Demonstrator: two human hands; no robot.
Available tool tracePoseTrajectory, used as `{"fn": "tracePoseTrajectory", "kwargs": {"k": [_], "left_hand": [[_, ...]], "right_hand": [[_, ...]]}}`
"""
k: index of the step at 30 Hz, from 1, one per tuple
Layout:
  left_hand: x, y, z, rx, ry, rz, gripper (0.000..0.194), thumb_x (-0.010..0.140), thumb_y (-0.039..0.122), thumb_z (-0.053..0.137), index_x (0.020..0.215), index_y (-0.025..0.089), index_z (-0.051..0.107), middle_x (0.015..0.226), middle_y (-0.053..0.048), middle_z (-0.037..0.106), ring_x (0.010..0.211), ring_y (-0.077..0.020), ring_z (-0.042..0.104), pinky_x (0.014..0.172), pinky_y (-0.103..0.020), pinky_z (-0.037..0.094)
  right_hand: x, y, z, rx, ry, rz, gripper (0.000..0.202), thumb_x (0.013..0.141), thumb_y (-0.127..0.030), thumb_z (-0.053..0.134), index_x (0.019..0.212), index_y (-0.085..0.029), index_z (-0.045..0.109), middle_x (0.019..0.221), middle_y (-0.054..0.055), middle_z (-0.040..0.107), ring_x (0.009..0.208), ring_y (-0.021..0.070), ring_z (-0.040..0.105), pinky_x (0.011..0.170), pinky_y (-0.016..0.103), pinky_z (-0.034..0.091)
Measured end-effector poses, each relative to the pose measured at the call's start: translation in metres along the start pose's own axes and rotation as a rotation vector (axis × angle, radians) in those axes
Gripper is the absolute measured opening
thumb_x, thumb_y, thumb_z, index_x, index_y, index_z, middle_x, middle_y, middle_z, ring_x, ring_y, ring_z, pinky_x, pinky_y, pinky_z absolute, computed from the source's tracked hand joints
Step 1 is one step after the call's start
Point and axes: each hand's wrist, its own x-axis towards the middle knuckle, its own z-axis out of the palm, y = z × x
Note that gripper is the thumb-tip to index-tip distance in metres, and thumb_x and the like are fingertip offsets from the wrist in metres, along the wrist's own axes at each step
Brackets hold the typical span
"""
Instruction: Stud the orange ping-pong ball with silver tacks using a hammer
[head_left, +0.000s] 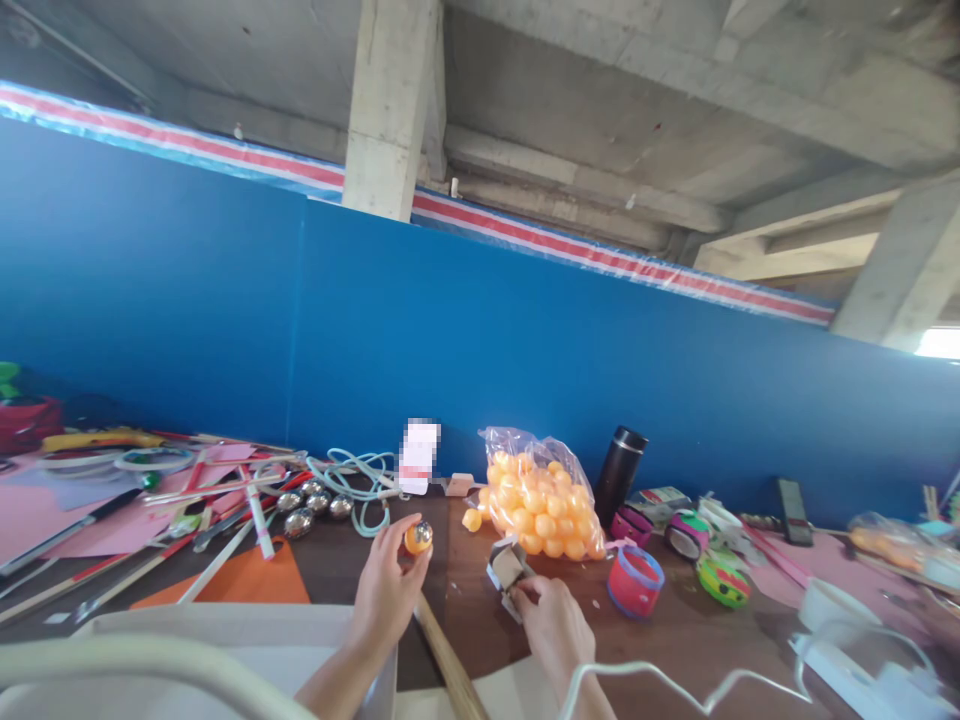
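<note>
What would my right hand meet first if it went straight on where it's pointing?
Probably the loose orange ball left of the clear bag, beyond the small item in your right hand, though depth is unclear.

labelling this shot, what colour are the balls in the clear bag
Light orange: the balls in the clear bag, best seen in the head view.

We are reading no text, label, brand or number anywhere — the upright white panel (pixel 418 455) at lower centre is showing only pixelated blocks, and the pale packet (pixel 661 497) at lower right is looking too blurred.
</note>
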Motion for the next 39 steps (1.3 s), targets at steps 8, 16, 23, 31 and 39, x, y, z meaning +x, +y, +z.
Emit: {"fn": "tracePoseTrajectory", "kwargs": {"k": [8, 16, 23, 31, 39], "left_hand": [[-0.004, 0.002, 0.003, -0.053, -0.060, 0.008, 0.033, 0.075, 0.027, 0.055, 0.107, 0.024, 0.057, 0.103, -0.006, 0.058, 0.083, -0.0200, 0.060, 0.067, -0.033, 0.056], [-0.004, -0.001, 0.005, -0.105, -0.063, 0.000, 0.034, 0.073, 0.028, 0.056, 0.106, 0.022, 0.058, 0.101, -0.007, 0.060, 0.081, -0.0205, 0.062, 0.066, -0.034, 0.056], [-0.006, 0.003, 0.005, -0.145, -0.074, -0.015, 0.034, 0.073, 0.030, 0.057, 0.106, 0.023, 0.059, 0.102, -0.006, 0.062, 0.080, -0.0197, 0.063, 0.066, -0.032, 0.056], [-0.007, 0.005, 0.007, -0.183, -0.112, -0.033, 0.035, 0.074, 0.031, 0.058, 0.108, 0.021, 0.058, 0.098, -0.007, 0.066, 0.074, -0.0190, 0.066, 0.063, -0.031, 0.057], [-0.007, 0.005, 0.007, -0.171, -0.141, -0.047, 0.035, 0.074, 0.031, 0.058, 0.108, 0.021, 0.056, 0.100, -0.007, 0.063, 0.077, -0.0193, 0.065, 0.065, -0.032, 0.057]], "right_hand": [[0.002, 0.002, 0.002, -0.003, 0.012, -0.025, 0.021, 0.078, -0.037, 0.049, 0.073, -0.027, 0.066, 0.079, 0.006, 0.064, 0.075, 0.0232, 0.062, 0.056, 0.029, 0.037], [0.004, 0.006, 0.007, -0.040, 0.054, -0.067, 0.017, 0.080, -0.026, 0.047, 0.069, -0.022, 0.060, 0.081, 0.007, 0.062, 0.073, 0.0209, 0.060, 0.056, 0.028, 0.035], [0.007, 0.010, 0.005, -0.027, 0.006, -0.029, 0.016, 0.078, -0.032, 0.049, 0.073, -0.025, 0.063, 0.082, 0.006, 0.063, 0.076, 0.0238, 0.062, 0.056, 0.029, 0.036], [0.004, 0.011, 0.009, -0.042, 0.029, -0.050, 0.014, 0.079, -0.026, 0.047, 0.071, -0.023, 0.058, 0.081, 0.006, 0.061, 0.074, 0.0219, 0.060, 0.054, 0.028, 0.033], [0.014, 0.018, 0.012, 0.039, 0.049, -0.031, 0.022, 0.085, -0.030, 0.040, 0.074, -0.022, 0.057, 0.087, 0.006, 0.063, 0.082, 0.0210, 0.060, 0.061, 0.026, 0.038]]}}
